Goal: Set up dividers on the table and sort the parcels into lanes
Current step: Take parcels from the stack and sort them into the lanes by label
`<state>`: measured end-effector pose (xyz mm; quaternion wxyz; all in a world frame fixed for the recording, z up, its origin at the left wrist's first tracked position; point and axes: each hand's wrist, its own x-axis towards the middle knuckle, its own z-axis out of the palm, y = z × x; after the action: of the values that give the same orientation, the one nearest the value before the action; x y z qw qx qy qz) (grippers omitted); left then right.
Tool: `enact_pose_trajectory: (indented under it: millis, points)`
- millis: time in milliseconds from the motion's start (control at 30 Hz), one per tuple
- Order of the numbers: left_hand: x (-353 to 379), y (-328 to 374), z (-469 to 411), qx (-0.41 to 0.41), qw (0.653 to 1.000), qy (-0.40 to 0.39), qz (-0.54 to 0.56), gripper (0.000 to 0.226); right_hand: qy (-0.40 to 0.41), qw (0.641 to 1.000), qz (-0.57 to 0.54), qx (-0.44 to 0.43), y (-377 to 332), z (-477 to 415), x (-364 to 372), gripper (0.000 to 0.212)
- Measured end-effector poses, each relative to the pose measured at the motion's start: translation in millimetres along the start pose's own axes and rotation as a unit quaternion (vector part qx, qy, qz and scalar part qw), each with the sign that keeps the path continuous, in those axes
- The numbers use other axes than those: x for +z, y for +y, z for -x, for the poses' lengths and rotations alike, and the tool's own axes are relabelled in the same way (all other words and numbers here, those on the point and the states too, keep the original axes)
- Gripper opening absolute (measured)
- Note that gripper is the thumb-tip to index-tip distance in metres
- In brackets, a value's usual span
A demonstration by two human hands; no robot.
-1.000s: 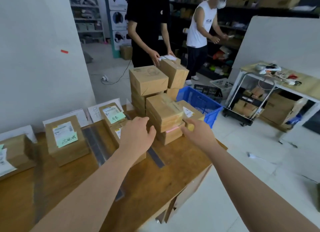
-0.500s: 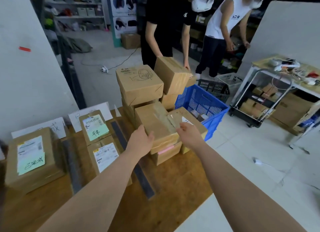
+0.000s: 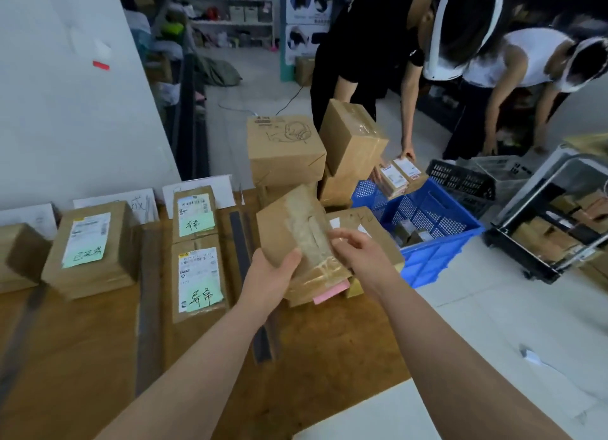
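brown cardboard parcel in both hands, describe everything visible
The brown cardboard parcel is a plain box, wide clear tape along its top seam, no label showing. It is tilted, far end raised, over other parcels on the wooden table. The left hand grips its near left corner; the right hand pinches its right edge.

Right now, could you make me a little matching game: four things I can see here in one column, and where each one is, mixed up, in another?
Things:
1. blue crate
2. box with headphone drawing
3. taped parcel
4. pink slip

Places:
A. held between left hand and right hand
B. beside the table, off its right edge
C. wedged low in the pile, sticking out
D. topmost at the table's far end

Pairs: 1-B, 2-D, 3-A, 4-C.
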<state>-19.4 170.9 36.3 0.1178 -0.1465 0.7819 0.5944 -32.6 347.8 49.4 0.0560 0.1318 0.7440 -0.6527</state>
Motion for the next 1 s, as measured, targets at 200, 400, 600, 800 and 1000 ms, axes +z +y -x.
enact_pose_trajectory:
  millis: [200,400,600,800,1000]
  points:
    - [23,6,39,-0.048,0.998,0.031,0.025,0.12,-0.074,0.995,-0.06,0.012,7,23,-32,0.054]
    - [38,-9,64,-0.082,0.988,-0.004,0.13,0.121,-0.085,0.994,-0.055,-0.029,18,44,-52,0.067]
    - [45,-26,83,-0.081,0.945,-0.052,0.313,0.068,-0.123,0.992,-0.033,0.026,28,59,-72,0.031]
    - [49,-27,94,-0.033,0.903,-0.089,0.418,0.051,-0.186,0.975,-0.087,0.081,33,72,-76,0.031]
    - [44,-35,92,-0.003,0.932,0.009,0.362,0.028,-0.158,0.985,-0.06,0.03,26,77,-81,0.04]
